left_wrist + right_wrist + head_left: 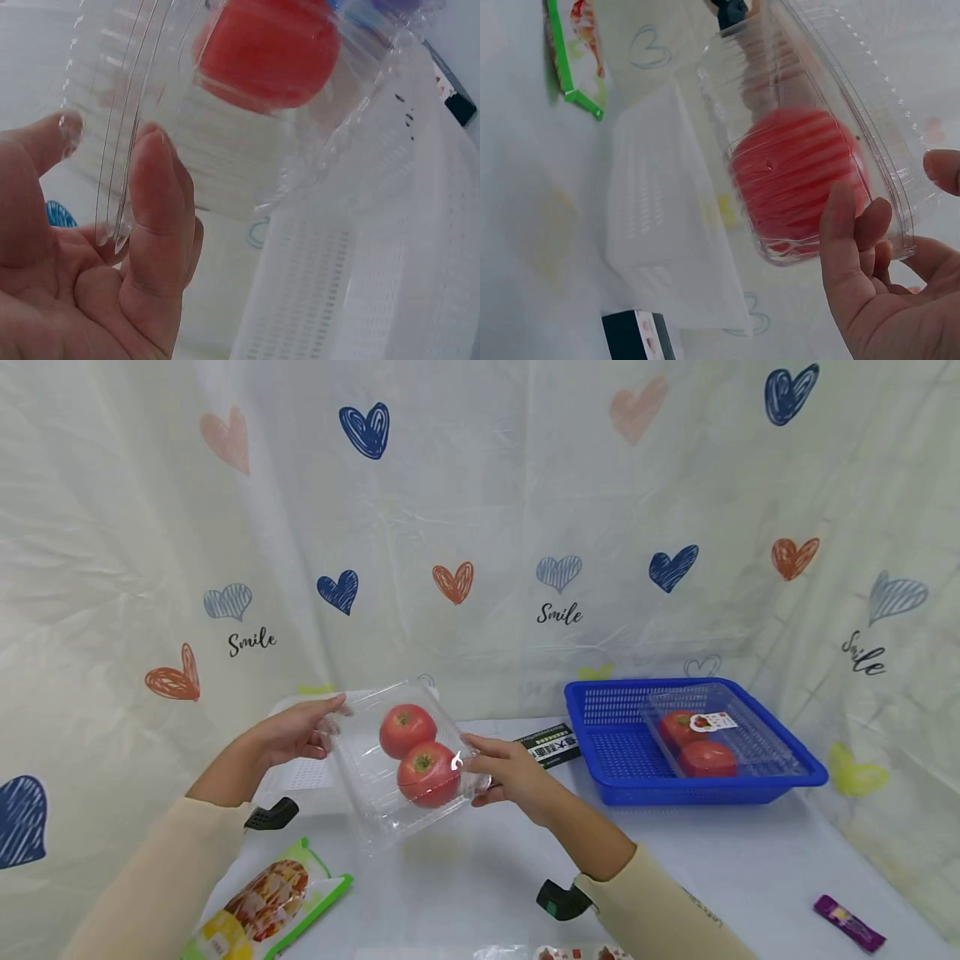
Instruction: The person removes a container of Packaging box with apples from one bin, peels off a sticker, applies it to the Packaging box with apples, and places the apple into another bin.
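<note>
A clear plastic clamshell box [367, 785] is held up over the table, tilted, with two red tomatoes [407, 731] inside. At its left edge my left hand [296, 728] grips the box, thumb on one side and fingers on the other. My right hand [517, 775] holds the opposite edge, near the lower tomato [428, 775]. In the left wrist view, the layered plastic rim [124, 142] passes between thumb and fingers. The right wrist view shows the ribbed underside [735, 135], with fingers [840, 232] curled against the box near one tomato.
A blue basket [712, 791] at the right holds another clear box of tomatoes with a label [712, 722]. Behind the held box stands a white basket [303, 774]. A dark printed box [553, 746], a green-edged food bag [273, 902], a purple sachet [849, 923] and a sticker sheet [581, 952] lie around.
</note>
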A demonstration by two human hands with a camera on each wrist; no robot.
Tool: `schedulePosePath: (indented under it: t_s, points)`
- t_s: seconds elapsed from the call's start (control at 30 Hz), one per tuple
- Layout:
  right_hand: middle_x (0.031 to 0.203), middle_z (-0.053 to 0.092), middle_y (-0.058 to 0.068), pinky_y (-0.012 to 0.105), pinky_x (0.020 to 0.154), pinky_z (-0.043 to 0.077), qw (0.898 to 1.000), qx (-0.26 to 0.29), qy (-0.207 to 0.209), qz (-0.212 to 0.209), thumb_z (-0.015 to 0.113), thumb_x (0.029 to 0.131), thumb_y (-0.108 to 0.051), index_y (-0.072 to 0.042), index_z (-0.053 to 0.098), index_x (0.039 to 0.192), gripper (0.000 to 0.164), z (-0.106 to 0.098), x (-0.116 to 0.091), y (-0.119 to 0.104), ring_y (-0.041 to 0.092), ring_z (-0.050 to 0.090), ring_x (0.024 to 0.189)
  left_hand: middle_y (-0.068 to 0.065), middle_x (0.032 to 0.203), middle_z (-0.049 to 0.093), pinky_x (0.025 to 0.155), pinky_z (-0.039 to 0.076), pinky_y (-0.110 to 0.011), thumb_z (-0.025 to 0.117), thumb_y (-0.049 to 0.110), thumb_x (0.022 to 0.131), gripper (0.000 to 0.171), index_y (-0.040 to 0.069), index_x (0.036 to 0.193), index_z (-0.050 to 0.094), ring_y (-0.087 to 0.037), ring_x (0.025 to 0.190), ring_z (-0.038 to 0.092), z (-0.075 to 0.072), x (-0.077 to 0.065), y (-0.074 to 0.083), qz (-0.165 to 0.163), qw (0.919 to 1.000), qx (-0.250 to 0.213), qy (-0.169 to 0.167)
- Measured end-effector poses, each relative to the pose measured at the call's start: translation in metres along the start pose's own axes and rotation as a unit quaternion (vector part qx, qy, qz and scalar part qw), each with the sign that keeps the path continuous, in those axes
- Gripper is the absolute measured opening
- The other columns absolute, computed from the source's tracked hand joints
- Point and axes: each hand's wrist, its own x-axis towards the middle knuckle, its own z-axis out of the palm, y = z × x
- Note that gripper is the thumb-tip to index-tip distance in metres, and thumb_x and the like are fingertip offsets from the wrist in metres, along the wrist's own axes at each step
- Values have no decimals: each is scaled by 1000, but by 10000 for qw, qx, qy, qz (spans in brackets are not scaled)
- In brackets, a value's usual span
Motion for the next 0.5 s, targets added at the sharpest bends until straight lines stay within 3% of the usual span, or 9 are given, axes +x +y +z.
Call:
schedulePosePath:
  t_s: [0.2,0.3,0.5]
  points:
    - [126,55,19,39,77,56,9998,-191,66,-34,61,95,-26,-9,46,145,55,-16,-19,5,31,62,98,-9,86,67,64,55,-26,41,33,106,42,5,134,53,-14,61,62,13,-10,-15,262,9931,-361,-1089]
    - [123,55,19,39,78,55,9993,-358,1,-122,64,94,-24,-9,44,146,57,-22,-27,8,31,61,98,-5,76,61,62,54,-25,41,30,106,47,-4,139,44,-13,59,59,22,-13,-19,366,9909,-315,-1260]
    - [135,50,17,40,82,54,9984,-504,-262,32,74,86,-11,-12,38,150,73,-38,-48,15,29,59,105,-2,69,47,60,53,-25,45,31,104,50,-7,137,43,-15,58,56,44,-19,-27,357,9902,-242,-1329]
